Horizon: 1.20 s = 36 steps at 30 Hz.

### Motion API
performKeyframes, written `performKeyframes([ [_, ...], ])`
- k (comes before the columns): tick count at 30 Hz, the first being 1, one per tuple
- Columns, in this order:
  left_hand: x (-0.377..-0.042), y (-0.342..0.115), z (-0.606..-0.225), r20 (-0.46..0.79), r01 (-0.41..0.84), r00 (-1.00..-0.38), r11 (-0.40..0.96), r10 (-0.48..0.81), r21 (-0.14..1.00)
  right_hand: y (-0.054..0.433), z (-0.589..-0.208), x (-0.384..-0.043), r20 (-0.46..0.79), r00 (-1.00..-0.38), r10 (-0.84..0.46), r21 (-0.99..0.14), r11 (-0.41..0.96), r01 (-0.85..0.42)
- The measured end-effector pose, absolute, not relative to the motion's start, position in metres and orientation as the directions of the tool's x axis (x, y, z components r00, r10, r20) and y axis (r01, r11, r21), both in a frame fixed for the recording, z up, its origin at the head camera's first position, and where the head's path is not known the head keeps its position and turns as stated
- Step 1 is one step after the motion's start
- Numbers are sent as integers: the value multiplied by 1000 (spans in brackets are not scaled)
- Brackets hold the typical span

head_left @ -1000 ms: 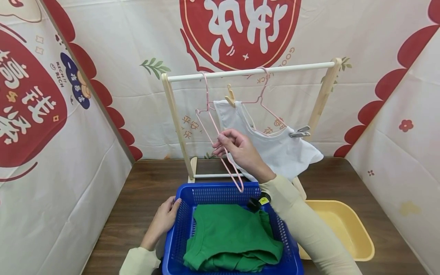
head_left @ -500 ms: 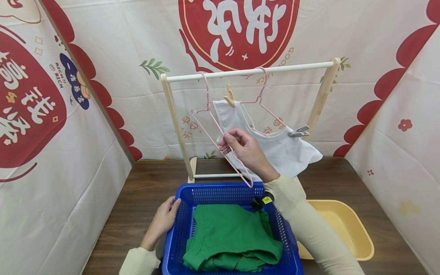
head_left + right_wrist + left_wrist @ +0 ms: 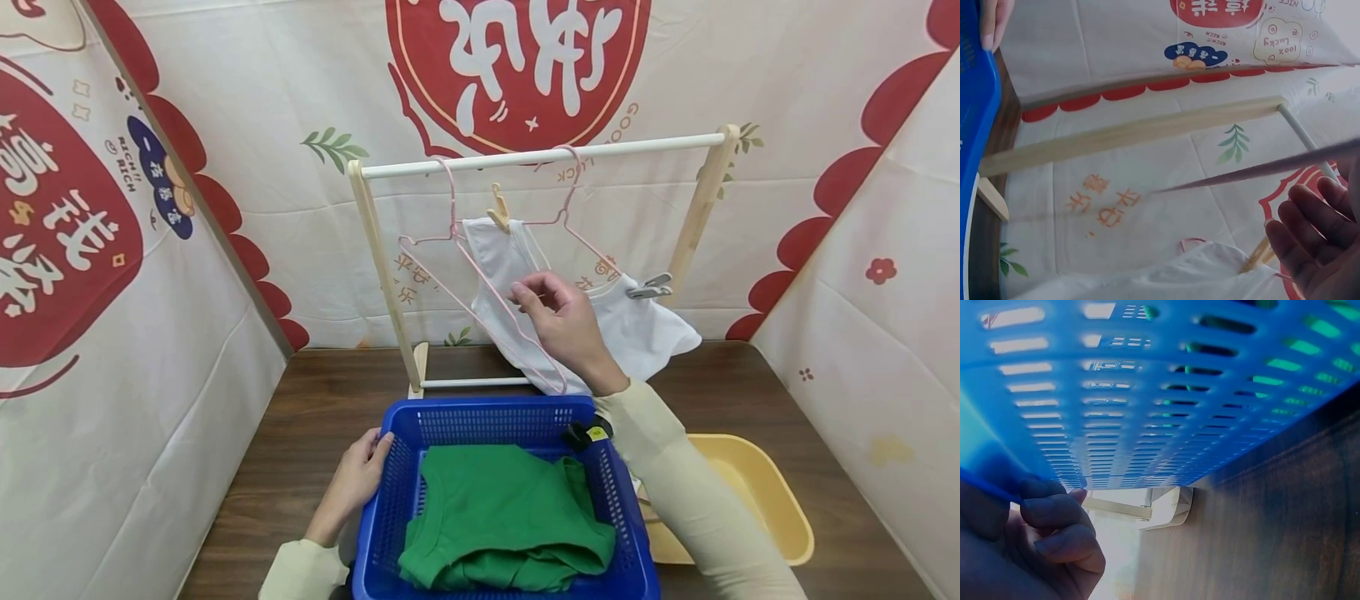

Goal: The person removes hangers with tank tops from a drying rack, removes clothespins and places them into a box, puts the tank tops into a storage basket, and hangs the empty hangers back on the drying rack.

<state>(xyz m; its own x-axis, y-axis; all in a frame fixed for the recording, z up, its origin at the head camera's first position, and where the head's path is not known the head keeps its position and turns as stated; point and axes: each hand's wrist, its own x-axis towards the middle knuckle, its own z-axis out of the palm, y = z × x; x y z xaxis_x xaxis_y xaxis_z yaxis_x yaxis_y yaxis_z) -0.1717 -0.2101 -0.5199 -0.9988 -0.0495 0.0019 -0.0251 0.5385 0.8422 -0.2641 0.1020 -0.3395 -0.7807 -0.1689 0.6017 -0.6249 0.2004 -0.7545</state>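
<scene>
The left hand (image 3: 356,475) is gripping the rim of the blue basket (image 3: 495,406) at its 9 o'clock side; in the left wrist view, the fingers are curling about the plastic edge. The right hand (image 3: 566,321) is hovering at 1 o'clock from the basket, its fingers bending loosely and pinching nothing that the views are showing.

The first pink hanger (image 3: 480,269) is hanging by its hook from the white rail (image 3: 510,159) and is lying just beside the right fingertips, at 9 o'clock from that hand. The second pink hanger (image 3: 572,192) is hanging farther along the rail toward 3 o'clock and is bearing a white garment (image 3: 637,333). A yellow clothespin (image 3: 499,212) is clamping this garment at 11 o'clock from the right hand; a grey clip (image 3: 651,287) is clamping it at 2 o'clock.

A green garment (image 3: 510,517) is lying folded inside the basket. The rack (image 3: 385,267) is standing at 12 o'clock from the basket. A yellow tray (image 3: 757,492) is sitting at 3 o'clock, the right sleeve (image 3: 697,492) partly covering it.
</scene>
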Motion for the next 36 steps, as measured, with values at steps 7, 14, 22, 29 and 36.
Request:
performKeyframes([
  [7,-172,-211,-521,-3,-27,-999,534,-44,845,116,-336,-261,657,-743,-129,-686,307,-660],
  [14,-172,-211,-520,-13,-35,-999,527,-45,849,135,-325,-253,705,-704,-84,-649,323,-689],
  [22,-172,-210,-518,-10,-35,-999,531,-51,846,158,-310,-242,749,-662,1,-619,356,-700],
  [29,-171,-210,-519,-24,-45,-999,523,-46,851,179,-302,-235,754,-653,73,-627,378,-681],
  [36,-171,-210,-519,-24,-44,-999,519,-45,854,197,-300,-235,738,-660,140,-649,413,-638],
])
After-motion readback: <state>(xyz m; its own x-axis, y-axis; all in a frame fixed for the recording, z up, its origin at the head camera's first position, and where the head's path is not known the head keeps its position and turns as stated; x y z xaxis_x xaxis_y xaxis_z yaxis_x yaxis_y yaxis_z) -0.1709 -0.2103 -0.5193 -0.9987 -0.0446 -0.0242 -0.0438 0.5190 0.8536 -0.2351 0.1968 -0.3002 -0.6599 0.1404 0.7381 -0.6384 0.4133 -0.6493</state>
